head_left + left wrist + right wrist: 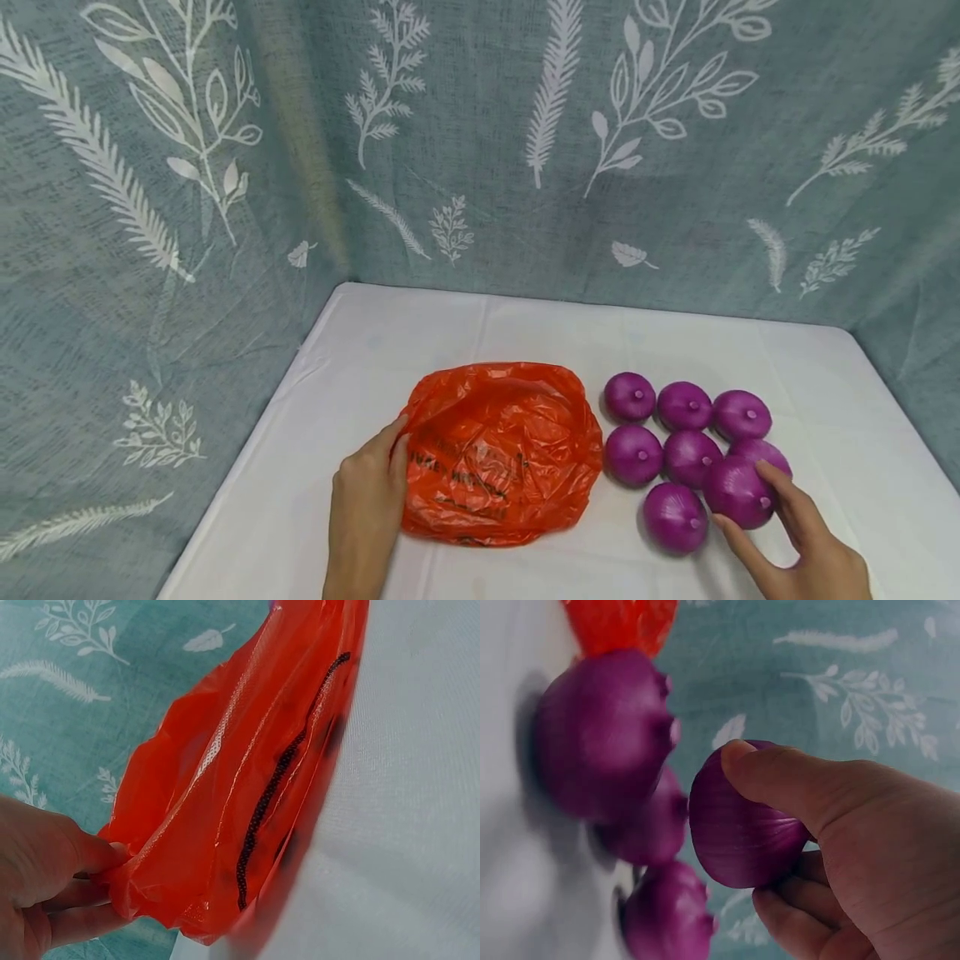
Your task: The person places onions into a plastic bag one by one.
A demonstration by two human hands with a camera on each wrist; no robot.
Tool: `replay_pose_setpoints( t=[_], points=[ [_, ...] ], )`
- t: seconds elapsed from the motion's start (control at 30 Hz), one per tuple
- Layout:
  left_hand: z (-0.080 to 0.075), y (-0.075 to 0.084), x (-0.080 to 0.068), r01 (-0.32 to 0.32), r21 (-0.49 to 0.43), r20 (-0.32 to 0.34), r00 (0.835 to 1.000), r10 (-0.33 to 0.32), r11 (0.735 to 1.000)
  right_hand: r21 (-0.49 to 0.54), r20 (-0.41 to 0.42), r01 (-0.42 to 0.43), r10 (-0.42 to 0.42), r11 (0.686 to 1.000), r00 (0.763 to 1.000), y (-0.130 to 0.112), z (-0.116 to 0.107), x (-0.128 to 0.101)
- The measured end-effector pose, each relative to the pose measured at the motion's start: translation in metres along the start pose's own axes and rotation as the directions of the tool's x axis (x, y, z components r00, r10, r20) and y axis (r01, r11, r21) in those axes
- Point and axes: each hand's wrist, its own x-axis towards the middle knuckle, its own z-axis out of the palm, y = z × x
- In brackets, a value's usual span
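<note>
My left hand [369, 500] pinches the left edge of a crinkled red plastic bag [502, 467] with dark printing on it. In the left wrist view the thumb and fingers [94, 855] grip a corner of the bag's rim, and the film [217, 787] rises off the white cloth. My right hand [810, 542] holds a purple onion [738, 493] between thumb and fingers, over the group of onions. The right wrist view shows this held onion [742, 825] raised off the table, its underside partly behind the fingers.
Several more purple onions stand in loose rows right of the bag, among them a front one [675, 518] and a back left one [630, 397]. A white cloth covers the table [540, 325]. Blue-green curtains [480, 167] with white leaf prints hang behind and at the sides.
</note>
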Motion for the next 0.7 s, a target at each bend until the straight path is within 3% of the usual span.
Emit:
replay_pose_setpoints(
  t=[0.13,0.27,0.5,0.7],
  points=[
    [0.0,0.0,0.001,-0.002,-0.012,0.0,1.0,0.002,1.0,-0.044,0.121,-0.009,0.015,0.999,0.993,-0.014,0.002,0.011],
    [0.0,0.0,0.003,-0.004,-0.006,0.0,1.0,0.004,1.0,-0.058,0.221,0.06,-0.046,0.997,0.974,-0.029,0.006,0.024],
    [0.003,-0.001,0.0,-0.006,0.005,0.006,1.0,0.006,1.0,0.032,0.211,0.248,-0.249,0.968,0.945,-0.055,0.016,0.036],
    [-0.001,-0.002,-0.001,-0.013,0.025,-0.016,1.0,0.014,1.0,0.083,0.219,0.329,-0.339,0.941,0.915,-0.079,0.021,0.047]
  ],
)
